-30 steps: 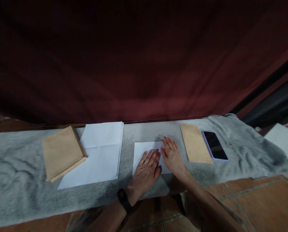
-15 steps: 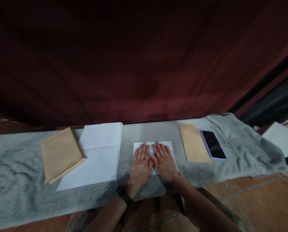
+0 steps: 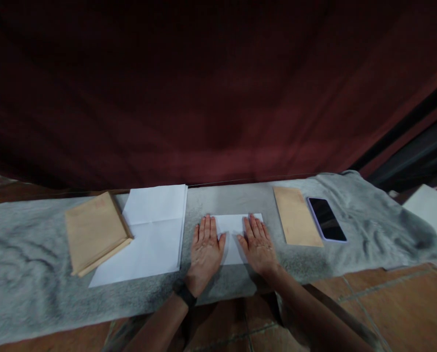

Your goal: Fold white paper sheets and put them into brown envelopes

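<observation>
A small folded sheet of white paper (image 3: 233, 238) lies flat on the grey cloth, with its left and right edges partly covered by my hands. My left hand (image 3: 206, 249) rests palm down at the paper's left edge, fingers stretched forward and thumb pointing inward. On the paper's right side, my right hand (image 3: 258, 245) also lies palm down with fingers extended. A strip of bare paper shows between the two thumbs. Neither hand grips anything.
To the left is a stack of larger white sheets (image 3: 156, 244), partly under a pile of brown envelopes (image 3: 96, 227). A single brown envelope (image 3: 298, 217) and a phone (image 3: 327, 220) lie to the right. The grey cloth (image 3: 31, 288) covers the bench; a dark red curtain (image 3: 218, 107) hangs behind.
My hands have slid apart across the folded paper, from side by side at its middle to its left and right edges. Both stay flat.
</observation>
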`<state>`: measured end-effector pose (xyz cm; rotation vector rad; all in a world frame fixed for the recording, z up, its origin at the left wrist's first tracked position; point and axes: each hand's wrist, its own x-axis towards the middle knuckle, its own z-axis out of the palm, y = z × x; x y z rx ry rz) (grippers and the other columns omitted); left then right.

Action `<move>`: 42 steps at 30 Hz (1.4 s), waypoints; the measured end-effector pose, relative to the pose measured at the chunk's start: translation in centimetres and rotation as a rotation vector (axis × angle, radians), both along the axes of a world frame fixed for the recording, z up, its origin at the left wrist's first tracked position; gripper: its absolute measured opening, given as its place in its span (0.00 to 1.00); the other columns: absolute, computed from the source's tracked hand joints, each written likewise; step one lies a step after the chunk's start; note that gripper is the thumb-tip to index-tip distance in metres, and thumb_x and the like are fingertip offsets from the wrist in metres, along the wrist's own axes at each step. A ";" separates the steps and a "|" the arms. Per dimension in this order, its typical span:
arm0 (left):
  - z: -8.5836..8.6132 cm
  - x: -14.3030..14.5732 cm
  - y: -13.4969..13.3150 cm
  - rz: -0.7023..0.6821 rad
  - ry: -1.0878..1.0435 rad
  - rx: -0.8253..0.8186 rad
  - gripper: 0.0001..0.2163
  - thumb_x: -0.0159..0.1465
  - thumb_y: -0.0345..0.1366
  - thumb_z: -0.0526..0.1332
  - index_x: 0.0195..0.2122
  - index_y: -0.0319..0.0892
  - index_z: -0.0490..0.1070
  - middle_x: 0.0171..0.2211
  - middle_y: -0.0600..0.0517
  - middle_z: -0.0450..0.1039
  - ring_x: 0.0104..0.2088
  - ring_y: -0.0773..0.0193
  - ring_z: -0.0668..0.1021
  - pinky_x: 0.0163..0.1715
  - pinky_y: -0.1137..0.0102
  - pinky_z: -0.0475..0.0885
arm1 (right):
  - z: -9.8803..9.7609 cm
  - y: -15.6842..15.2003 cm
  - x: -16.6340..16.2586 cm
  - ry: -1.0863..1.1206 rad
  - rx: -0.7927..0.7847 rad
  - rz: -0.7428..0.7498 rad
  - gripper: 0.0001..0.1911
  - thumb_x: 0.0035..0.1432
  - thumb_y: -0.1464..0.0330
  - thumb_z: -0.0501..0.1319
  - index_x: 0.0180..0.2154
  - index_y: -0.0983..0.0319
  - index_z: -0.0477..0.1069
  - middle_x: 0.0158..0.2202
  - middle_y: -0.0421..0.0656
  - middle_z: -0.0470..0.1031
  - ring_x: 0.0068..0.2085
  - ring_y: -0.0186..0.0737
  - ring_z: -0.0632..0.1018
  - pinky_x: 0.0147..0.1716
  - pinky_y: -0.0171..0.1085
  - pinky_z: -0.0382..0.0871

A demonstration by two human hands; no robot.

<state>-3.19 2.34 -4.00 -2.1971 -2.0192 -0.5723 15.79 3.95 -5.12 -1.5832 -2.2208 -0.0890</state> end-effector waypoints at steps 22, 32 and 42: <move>0.4 2.3 -0.4 -0.177 0.034 -0.066 0.26 0.74 0.40 0.47 0.71 0.35 0.52 0.71 0.39 0.55 0.72 0.51 0.56 0.69 0.50 0.58 | -0.1 -0.1 0.9 -0.005 0.010 -0.002 0.32 0.73 0.56 0.48 0.69 0.71 0.57 0.71 0.60 0.55 0.71 0.56 0.59 0.67 0.55 0.56; 0.8 2.1 -0.5 -0.165 0.041 -0.037 0.26 0.73 0.41 0.50 0.70 0.38 0.56 0.70 0.40 0.58 0.71 0.50 0.59 0.68 0.49 0.61 | 0.2 0.6 2.0 0.006 0.006 -0.099 0.32 0.74 0.59 0.47 0.69 0.74 0.56 0.70 0.62 0.56 0.70 0.60 0.60 0.66 0.58 0.55; 0.5 1.7 -0.5 -0.190 0.134 -0.052 0.25 0.71 0.32 0.50 0.69 0.37 0.58 0.71 0.37 0.55 0.71 0.48 0.58 0.68 0.51 0.60 | 1.2 -0.5 -1.6 0.038 -0.036 0.219 0.27 0.74 0.64 0.48 0.69 0.66 0.58 0.70 0.49 0.61 0.71 0.43 0.60 0.70 0.49 0.53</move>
